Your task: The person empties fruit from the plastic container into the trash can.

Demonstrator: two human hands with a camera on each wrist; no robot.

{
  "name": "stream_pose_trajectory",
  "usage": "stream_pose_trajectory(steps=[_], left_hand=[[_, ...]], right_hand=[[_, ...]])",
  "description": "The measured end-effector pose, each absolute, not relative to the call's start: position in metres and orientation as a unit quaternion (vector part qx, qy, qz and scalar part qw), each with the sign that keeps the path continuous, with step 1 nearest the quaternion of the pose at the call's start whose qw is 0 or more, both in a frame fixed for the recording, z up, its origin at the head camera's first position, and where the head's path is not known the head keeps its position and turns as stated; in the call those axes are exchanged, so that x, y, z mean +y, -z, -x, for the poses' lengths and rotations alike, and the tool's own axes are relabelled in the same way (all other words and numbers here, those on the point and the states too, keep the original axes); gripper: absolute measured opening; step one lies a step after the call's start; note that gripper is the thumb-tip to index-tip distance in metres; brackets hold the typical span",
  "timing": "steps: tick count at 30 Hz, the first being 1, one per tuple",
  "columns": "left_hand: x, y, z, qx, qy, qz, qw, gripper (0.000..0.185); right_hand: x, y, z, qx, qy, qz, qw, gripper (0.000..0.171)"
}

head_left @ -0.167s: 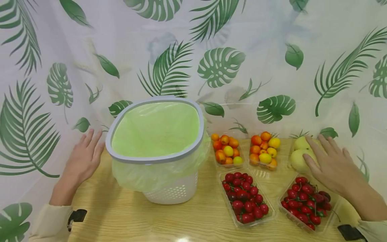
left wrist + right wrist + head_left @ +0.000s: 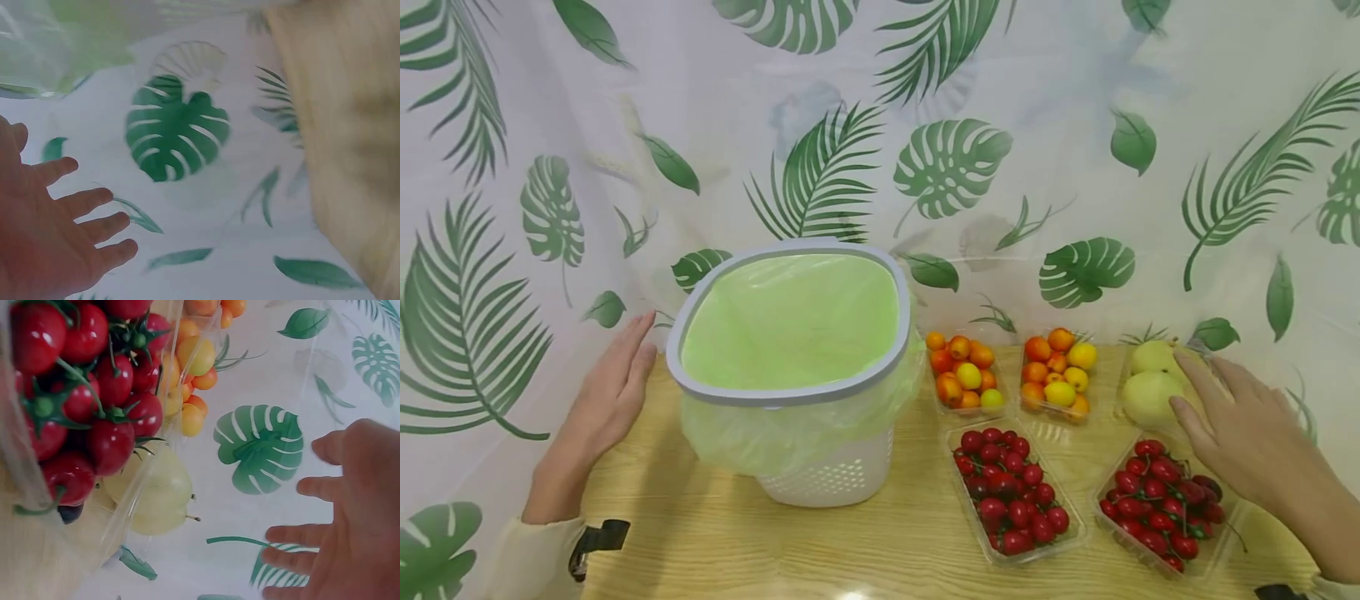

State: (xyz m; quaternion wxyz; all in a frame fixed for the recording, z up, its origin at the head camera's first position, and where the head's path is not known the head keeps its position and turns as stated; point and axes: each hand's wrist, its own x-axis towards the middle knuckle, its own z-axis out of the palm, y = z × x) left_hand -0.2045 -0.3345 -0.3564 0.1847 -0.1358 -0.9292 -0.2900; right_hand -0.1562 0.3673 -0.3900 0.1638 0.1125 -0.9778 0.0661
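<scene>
A white perforated bin [image 2: 827, 475] with a grey rim [image 2: 790, 392] and a green liner [image 2: 790, 321] stands on the wooden table [image 2: 865, 550]. My left hand [image 2: 613, 392] is open, fingers straight, just left of the bin and apart from it; its fingers [image 2: 75, 206] show spread in the left wrist view. My right hand [image 2: 1240, 425] is open and hovers over the right side, above a tray of red cherry tomatoes [image 2: 1161, 504] and beside two pale green pears [image 2: 1150, 396]. The pear [image 2: 156, 500] and the tomatoes [image 2: 94, 400] also show in the right wrist view, with the fingers [image 2: 331, 487] spread.
A second tray of red cherry tomatoes [image 2: 1011, 492] lies in the middle. Two small trays of orange and yellow fruit [image 2: 962, 371] [image 2: 1056, 371] sit behind it. A leaf-print curtain [image 2: 947, 167] hangs close behind the table's far edge.
My left hand has turned more onto its edge and shifted slightly right toward the bin. My right hand has drawn a little to the right, uncovering more of the pears.
</scene>
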Motion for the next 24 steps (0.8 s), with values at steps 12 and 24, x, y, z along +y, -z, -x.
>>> stream_pose_trajectory(steps=[12, 24], left_hand=[[-0.284, 0.328, 0.164, -0.834, 0.488, 0.154, 0.209, 0.048], [-0.263, 0.329, 0.161, -0.778, 0.570, 0.200, 0.173, 0.047]], right_hand=[[0.372, 0.410, 0.111, -0.963, -0.091, -0.106, 0.229, 0.053], [0.393, 0.466, 0.079, -0.951, -0.167, -0.080, 0.247, 0.047]])
